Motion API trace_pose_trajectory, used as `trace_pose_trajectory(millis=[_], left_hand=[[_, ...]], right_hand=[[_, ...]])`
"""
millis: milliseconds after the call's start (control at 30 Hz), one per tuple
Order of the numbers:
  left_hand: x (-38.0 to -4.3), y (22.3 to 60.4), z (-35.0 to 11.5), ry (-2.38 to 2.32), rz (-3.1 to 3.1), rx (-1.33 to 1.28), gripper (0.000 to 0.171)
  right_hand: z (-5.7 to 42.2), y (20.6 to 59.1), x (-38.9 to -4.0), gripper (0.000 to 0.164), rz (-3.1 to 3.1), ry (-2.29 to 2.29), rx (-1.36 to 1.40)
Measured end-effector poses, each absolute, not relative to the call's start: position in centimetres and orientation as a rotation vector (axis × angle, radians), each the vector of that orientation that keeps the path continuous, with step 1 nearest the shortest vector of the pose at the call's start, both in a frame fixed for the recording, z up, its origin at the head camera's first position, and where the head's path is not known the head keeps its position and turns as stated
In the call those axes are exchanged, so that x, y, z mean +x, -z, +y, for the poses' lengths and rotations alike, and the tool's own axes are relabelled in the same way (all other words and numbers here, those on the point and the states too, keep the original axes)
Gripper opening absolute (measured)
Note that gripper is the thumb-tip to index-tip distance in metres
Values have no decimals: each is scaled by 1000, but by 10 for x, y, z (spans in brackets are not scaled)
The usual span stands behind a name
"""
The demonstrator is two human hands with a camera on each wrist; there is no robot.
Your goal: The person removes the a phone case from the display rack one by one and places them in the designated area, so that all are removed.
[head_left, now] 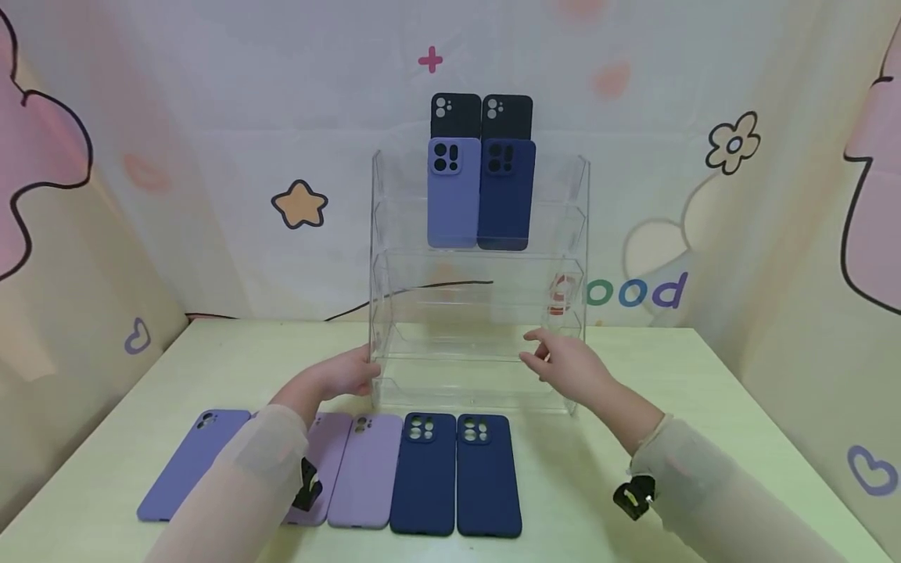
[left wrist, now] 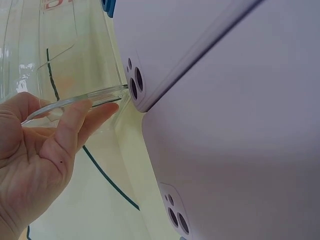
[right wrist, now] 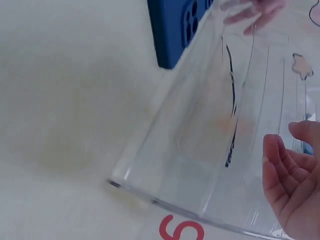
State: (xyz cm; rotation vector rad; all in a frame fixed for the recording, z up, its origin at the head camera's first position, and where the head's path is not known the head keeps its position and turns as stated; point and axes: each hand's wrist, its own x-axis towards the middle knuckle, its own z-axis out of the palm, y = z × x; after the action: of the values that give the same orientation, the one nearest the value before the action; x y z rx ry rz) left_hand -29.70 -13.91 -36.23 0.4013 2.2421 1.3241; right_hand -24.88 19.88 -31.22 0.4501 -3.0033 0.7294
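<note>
A clear acrylic tiered display rack (head_left: 457, 348) stands upright on the table. My left hand (head_left: 345, 370) grips its left side panel low down; in the left wrist view, the panel's edge passes between thumb and fingers (left wrist: 75, 120). Loosely bent and holding nothing, my right hand (head_left: 573, 366) hovers by the lower tiers at the rack's right side. High on the rack, a periwinkle phone case (head_left: 454, 211) and a navy phone case (head_left: 505, 211) stand side by side. Two black phone cases (head_left: 456, 117) rise behind them.
Along the table's front lies a row of phone cases: a periwinkle one (head_left: 190, 473) at left, lilac ones (head_left: 366, 469), and two navy ones (head_left: 424, 485) at right. My left sleeve (head_left: 239, 477) covers part of the row. A printed cloth backdrop (head_left: 211, 141) hangs behind.
</note>
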Motion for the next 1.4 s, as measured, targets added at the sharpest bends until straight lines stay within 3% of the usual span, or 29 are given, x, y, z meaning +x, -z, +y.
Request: trace_pose_trajectory(millis=[600,1400], left_hand=[[-296,364,-141,-1311,2248,409,64],[-297,364,-139,-1331,2227,422,66]], right_hand=[[208,249,-311,45,-2760,-1130,384],[206,221,-347,51,-2503,-1289,351]])
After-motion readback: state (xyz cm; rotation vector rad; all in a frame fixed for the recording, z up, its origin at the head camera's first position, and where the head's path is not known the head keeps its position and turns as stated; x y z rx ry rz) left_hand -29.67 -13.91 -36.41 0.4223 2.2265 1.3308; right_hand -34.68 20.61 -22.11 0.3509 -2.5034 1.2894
